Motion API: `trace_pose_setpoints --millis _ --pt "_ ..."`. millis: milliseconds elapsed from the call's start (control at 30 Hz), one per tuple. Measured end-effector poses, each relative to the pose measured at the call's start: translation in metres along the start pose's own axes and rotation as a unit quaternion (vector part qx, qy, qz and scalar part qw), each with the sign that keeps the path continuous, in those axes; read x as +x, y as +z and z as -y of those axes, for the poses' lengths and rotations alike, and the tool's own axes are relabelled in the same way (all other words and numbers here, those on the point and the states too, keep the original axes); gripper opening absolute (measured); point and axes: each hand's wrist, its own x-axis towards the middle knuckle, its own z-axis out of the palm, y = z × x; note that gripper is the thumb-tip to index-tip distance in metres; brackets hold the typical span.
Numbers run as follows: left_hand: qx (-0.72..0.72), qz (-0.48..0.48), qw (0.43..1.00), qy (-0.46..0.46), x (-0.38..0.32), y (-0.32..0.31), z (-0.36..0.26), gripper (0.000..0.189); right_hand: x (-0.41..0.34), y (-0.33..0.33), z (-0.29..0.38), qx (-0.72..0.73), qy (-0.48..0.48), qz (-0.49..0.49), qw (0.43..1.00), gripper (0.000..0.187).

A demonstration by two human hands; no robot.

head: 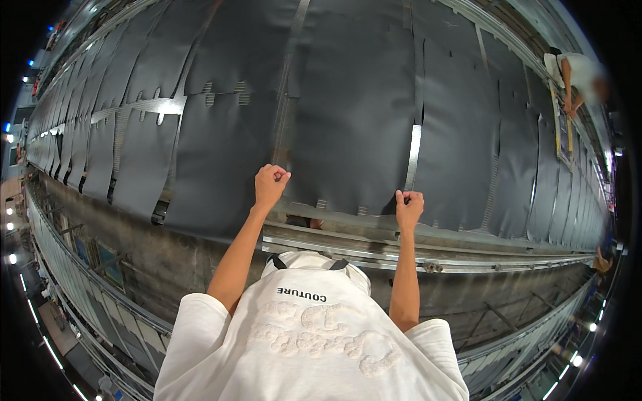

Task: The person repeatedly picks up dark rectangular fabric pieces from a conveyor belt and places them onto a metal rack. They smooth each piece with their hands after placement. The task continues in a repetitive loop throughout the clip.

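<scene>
A smooth dark grey sheet, which looks like leather or a leather-like material, lies flat in front of me on a long metal surface. At its near left corner, the fingertips of my left hand are pinched together on the edge. My right hand pinches the near right corner, where the material looks slightly folded and dark. Notches mark the near edge between the hands. To the left lies another dark sheet, its near edge hanging over the side. A further dark sheet lies to the right.
Bright bare metal shows in the gap between sheets. Metal rails run along the near side, close to my body. At the far right, a person leans over the sheets by a yellow-edged frame. Several more sheets line both sides.
</scene>
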Motion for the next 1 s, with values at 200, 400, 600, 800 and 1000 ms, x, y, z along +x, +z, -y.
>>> trace_pose_setpoints --millis 200,400,600,800,1000 --pt "0.018 0.003 1.000 0.007 0.001 0.001 0.003 0.013 0.000 0.002 0.000 -0.005 -0.041 -0.037 0.998 0.027" --pt "0.013 0.001 1.000 0.009 0.001 0.002 0.006 0.013 0.000 0.000 0.000 -0.007 -0.021 -0.017 1.000 0.027" --pt "0.015 0.000 1.000 0.002 0.002 0.002 0.004 0.015 0.001 -0.001 0.002 -0.004 0.000 0.002 1.000 0.026" --pt "0.074 0.015 0.997 -0.012 0.000 0.003 0.000 0.022 -0.008 -0.001 0.012 -0.038 0.003 -0.032 0.999 0.033" --pt "0.171 -0.003 0.982 0.082 0.008 0.025 -0.063 0.060 -0.010 0.013 0.109 -0.112 -0.173 -0.056 0.977 0.060"
